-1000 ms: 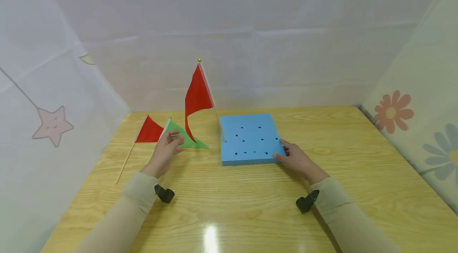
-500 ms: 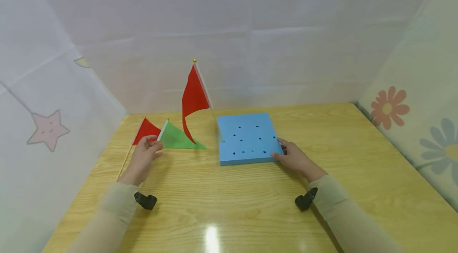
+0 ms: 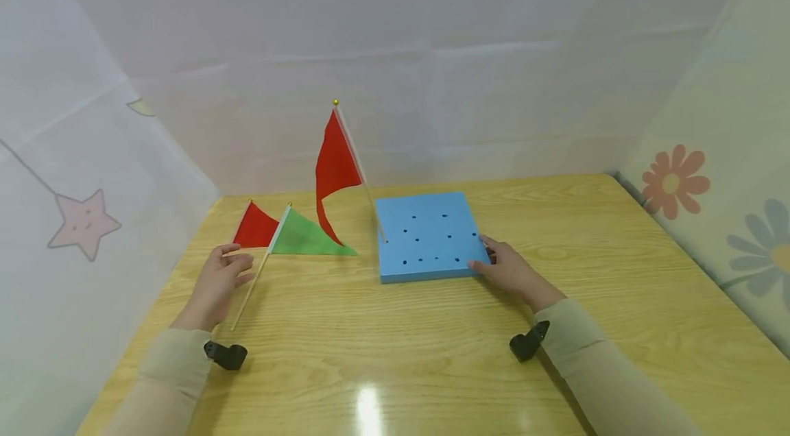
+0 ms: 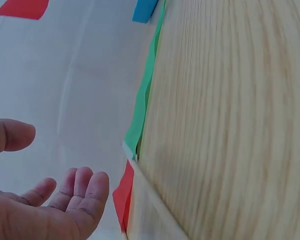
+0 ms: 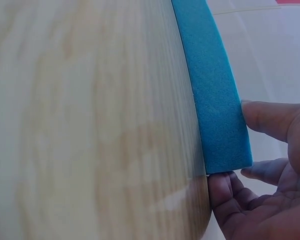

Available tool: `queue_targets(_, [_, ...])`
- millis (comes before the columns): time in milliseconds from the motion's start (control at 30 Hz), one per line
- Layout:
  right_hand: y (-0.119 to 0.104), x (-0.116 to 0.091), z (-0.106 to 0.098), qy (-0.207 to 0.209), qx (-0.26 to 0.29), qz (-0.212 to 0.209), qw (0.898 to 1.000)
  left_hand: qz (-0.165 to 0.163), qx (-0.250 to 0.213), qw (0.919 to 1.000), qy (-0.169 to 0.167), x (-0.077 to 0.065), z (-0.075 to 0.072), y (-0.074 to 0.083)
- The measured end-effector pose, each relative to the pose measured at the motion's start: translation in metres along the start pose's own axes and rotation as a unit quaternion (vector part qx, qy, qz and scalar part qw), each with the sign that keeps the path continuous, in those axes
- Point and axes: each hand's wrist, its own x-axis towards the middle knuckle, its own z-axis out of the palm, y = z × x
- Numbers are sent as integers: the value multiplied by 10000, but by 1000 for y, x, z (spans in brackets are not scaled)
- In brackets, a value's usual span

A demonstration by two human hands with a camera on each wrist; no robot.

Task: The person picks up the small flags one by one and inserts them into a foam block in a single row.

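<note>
In the head view my left hand (image 3: 212, 285) hovers over the stick of a small red flag (image 3: 254, 227) lying on the table. Its thumb and fingers stand apart, with nothing between them; much of that stick is hidden by the hand. Just right of it lies a green pennant flag (image 3: 305, 236) on a wooden stick. My right hand (image 3: 512, 275) holds the near right corner of a blue foam board (image 3: 432, 249). The right wrist view shows the thumb on the board's top and fingers against its side. A taller red flag (image 3: 336, 158) leans left, its stick in a board hole.
Several small holes dot the board's top. The wooden table (image 3: 432, 354) meets a pale cloth backdrop (image 3: 494, 100) at the rear and both sides. The green pennant's tip lies below the standing flag's cloth.
My left hand has moved left and toward me, from over the green flag to the lying red flag's stick, uncovering the green flag's stick. The right hand stays at the board.
</note>
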Motion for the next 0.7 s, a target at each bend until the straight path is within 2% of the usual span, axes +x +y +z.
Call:
queue_targets(167, [2, 1, 1, -38, 121, 19, 9999, -184, 56, 9998, -7, -3, -13, -6])
queue_targets(400, [4, 3, 1, -47, 198, 35, 9998, -329, 324, 9987, -230, -6, -24, -15])
queue_targets(600, [2, 3, 1, -78, 273, 90, 9996, -445, 479, 9973, -326, -6, -28, -20])
queue_targets(700, [3, 2, 0, -35, 259, 28, 9997, -455, 701, 9959, -339, -3, -29, -21])
